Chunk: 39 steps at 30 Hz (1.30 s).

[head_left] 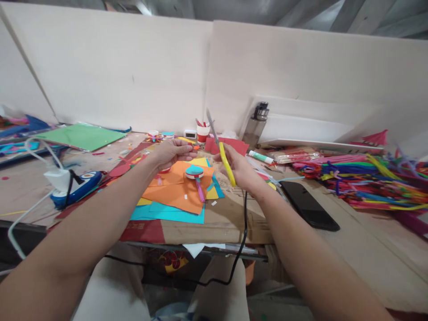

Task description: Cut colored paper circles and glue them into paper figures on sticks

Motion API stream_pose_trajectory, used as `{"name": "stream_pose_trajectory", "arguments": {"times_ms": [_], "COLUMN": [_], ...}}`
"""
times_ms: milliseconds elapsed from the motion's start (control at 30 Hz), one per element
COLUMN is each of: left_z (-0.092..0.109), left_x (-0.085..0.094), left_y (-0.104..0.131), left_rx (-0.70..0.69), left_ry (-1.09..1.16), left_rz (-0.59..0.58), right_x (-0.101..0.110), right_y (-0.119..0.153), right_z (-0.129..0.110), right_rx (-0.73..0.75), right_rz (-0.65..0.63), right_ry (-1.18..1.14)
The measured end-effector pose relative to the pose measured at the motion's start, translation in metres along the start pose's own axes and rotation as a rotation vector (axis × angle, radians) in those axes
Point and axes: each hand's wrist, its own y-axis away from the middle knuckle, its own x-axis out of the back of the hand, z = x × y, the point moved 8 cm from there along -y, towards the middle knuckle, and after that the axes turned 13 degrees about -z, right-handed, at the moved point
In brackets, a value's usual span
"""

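Observation:
My left hand (175, 151) pinches a small orange-red paper piece (194, 146) above the coloured sheets. To its right, my right hand (234, 164) is closed on yellow-handled scissors (226, 164), their blades pointing up and away. Beneath and between the hands lie orange paper (170, 196), yellow paper and blue paper (167, 215). On the orange paper rests a small round item (194, 172) with a blue top, a white and red side and a purple strip (200, 191). A red item behind my left wrist is partly hidden.
A black phone (309, 205), a glue stick (261, 156) and colourful pipe cleaners (364, 178) lie right. A bottle (256, 127) leans behind. At left are a blue power strip (78, 189) and green sheets (83, 136). A black cable (245, 223) hangs over the front edge.

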Motion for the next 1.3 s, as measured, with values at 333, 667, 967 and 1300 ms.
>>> {"name": "stream_pose_trajectory", "arguments": {"times_ms": [333,667,967,1300], "left_z": [0.008,0.008,0.008,0.012], "left_x": [0.018,0.015,0.013,0.014], "left_y": [0.004,0.003,0.004,0.005], "left_rx": [0.068,0.060,0.077,0.027], "left_ry": [-0.041,-0.085,-0.127,-0.229], "left_rz": [0.038,-0.034,-0.052,-0.102], "right_x": [-0.017,-0.022,-0.023,-0.031], "right_y": [0.014,0.018,0.018,0.019], "right_z": [-0.013,-0.012,-0.011,-0.009], "right_rx": [-0.089,-0.190,-0.195,-0.211], "right_rz": [-0.300,-0.379,-0.375,-0.386], "right_ry": [-0.189,-0.217,-0.228,-0.215]}}
